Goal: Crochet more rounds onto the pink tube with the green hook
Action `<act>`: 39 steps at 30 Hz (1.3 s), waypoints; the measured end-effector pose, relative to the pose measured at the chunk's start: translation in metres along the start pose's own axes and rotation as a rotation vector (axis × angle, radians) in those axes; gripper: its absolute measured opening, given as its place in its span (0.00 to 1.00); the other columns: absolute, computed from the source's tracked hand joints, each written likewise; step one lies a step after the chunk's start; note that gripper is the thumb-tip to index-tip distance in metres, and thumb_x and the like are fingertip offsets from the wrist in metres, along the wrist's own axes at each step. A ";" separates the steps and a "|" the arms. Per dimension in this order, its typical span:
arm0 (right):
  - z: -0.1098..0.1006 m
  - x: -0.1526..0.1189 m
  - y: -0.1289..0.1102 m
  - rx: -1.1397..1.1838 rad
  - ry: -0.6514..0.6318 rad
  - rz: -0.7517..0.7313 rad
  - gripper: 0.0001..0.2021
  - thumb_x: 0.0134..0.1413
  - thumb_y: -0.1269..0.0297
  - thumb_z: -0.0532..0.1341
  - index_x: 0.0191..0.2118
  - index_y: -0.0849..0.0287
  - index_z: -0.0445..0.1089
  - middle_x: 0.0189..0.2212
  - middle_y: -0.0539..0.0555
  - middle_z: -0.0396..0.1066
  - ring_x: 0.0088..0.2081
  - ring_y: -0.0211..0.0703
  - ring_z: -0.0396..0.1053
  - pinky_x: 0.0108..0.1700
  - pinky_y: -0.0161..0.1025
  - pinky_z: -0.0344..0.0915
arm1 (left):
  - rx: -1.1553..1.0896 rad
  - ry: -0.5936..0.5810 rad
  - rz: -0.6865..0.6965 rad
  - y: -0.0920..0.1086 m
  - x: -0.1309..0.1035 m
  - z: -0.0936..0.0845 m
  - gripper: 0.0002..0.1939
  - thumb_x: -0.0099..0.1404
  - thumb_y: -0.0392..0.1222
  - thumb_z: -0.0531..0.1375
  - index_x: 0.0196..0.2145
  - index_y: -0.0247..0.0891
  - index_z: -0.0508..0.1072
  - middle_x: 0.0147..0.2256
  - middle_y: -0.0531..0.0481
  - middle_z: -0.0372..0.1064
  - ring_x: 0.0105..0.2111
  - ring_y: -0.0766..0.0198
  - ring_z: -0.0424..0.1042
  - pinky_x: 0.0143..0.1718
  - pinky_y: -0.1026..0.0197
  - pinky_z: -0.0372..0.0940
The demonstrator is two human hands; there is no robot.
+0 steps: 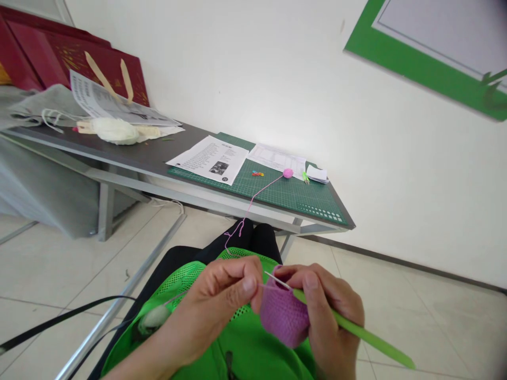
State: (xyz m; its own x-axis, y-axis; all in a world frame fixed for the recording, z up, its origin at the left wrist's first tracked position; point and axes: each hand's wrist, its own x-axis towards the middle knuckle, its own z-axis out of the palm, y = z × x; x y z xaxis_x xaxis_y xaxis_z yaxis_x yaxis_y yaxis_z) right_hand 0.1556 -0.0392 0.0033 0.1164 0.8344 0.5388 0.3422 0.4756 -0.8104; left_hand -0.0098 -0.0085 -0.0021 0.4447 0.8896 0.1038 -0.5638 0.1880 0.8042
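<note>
1. A table (154, 153) ends short of a white wall's corner of tiled floor (428, 295); its near edge runs beyond the knees, well apart from the hands, with floor stretching past the right hand (336, 309).
2. Over a green garment (253, 348), a purple crochet piece (283, 316) sits between the two hands, against the right fingers and just beside the left fingertips.
3. The left hand (225, 295) pinches a thin strand of yarn (269, 287), thumb and forefinger closed.
4. The right hand's fingers curl around a green-handled hook (372, 338) and steady the piece, the metal tip pointing left.
</note>
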 end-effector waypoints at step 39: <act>0.005 0.018 -0.009 -0.010 -0.112 -0.273 0.06 0.60 0.72 0.61 0.31 0.59 0.68 0.26 0.46 0.66 0.27 0.31 0.65 0.28 0.31 0.63 | -0.110 -0.105 -0.090 0.003 0.000 0.011 0.16 0.65 0.33 0.69 0.50 0.45 0.82 0.40 0.50 0.84 0.38 0.68 0.80 0.40 0.72 0.70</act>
State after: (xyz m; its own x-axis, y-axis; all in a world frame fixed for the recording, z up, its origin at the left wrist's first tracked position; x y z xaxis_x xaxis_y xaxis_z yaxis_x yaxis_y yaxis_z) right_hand 0.1496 -0.0272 0.0188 -0.0851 0.7020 0.7071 0.3562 0.6842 -0.6364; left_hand -0.0038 -0.0121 0.0072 0.5638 0.8199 0.0991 -0.5886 0.3147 0.7447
